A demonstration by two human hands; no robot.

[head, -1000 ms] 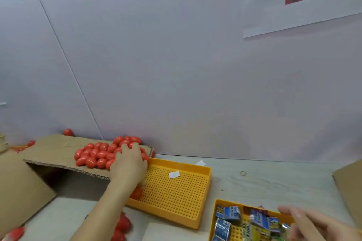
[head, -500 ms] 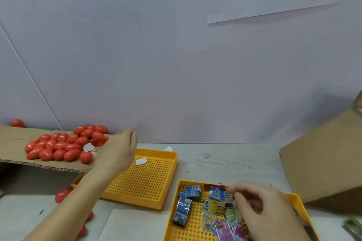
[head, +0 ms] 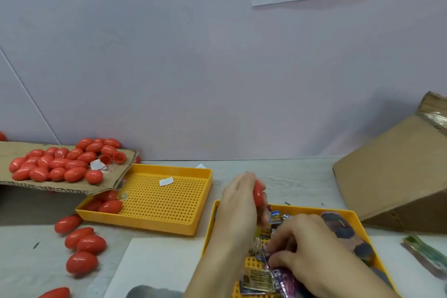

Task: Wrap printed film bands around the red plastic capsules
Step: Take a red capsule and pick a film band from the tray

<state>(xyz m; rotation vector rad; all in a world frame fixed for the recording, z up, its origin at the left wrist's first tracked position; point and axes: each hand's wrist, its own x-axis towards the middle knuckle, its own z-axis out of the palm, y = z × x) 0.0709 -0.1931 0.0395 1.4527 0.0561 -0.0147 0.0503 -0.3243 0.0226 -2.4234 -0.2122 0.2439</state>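
Note:
My left hand (head: 238,203) grips one red capsule (head: 258,193) upright above the near yellow tray (head: 355,220). That tray holds several printed film bands (head: 262,276). My right hand (head: 312,251) reaches down into the bands with curled fingers pinching among them; which band it holds is hidden. A pile of red capsules (head: 60,162) lies on a cardboard flap (head: 14,152) at the left. More loose capsules (head: 82,242) lie on the table below it.
A second perforated yellow tray (head: 169,201) sits in the middle with a few capsules in its left corner and a white paper scrap (head: 166,181). A cardboard box (head: 396,176) stands at the right. A white sheet (head: 154,264) lies near the front edge.
My left hand left the capsule pile and swung right with one capsule to above the band tray. My right hand went deeper into the bands. The view panned right and down.

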